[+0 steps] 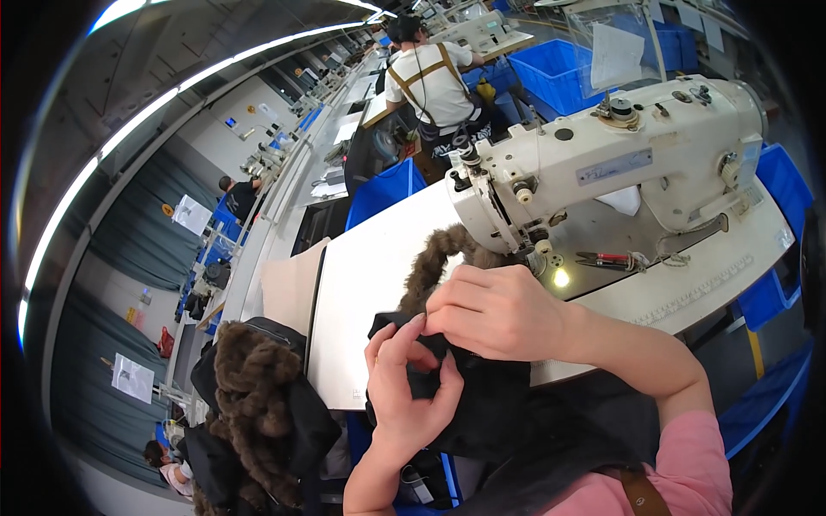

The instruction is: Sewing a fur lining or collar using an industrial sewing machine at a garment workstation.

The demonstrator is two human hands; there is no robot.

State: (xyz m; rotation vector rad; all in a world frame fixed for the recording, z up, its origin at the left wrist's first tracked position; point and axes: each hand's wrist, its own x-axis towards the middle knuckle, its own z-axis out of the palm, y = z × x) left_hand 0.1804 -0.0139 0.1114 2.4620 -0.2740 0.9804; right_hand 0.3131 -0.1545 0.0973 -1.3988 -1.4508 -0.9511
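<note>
A black fabric piece with a strip of brown fur [424, 273] lies on the white sewing table [357, 284], its far end by the needle area of the sewing machine [619, 159]. My right hand [490, 311] pinches the black fabric [495, 374] near the fur, its fingertips bent down. Close against it, my left hand [408, 378] has its fingers curled round the edge of the same fabric. The two sets of fingertips nearly meet. Whatever lies between them is too small to make out. A lamp lights the machine bed just beyond my right wrist.
Red-handled thread snips [607, 261] rest on the machine bed. Black garments with brown fur [258, 404] are piled at the left. Blue bins [555, 73] stand behind the machine. A person in a white shirt [439, 82] works at another station ahead.
</note>
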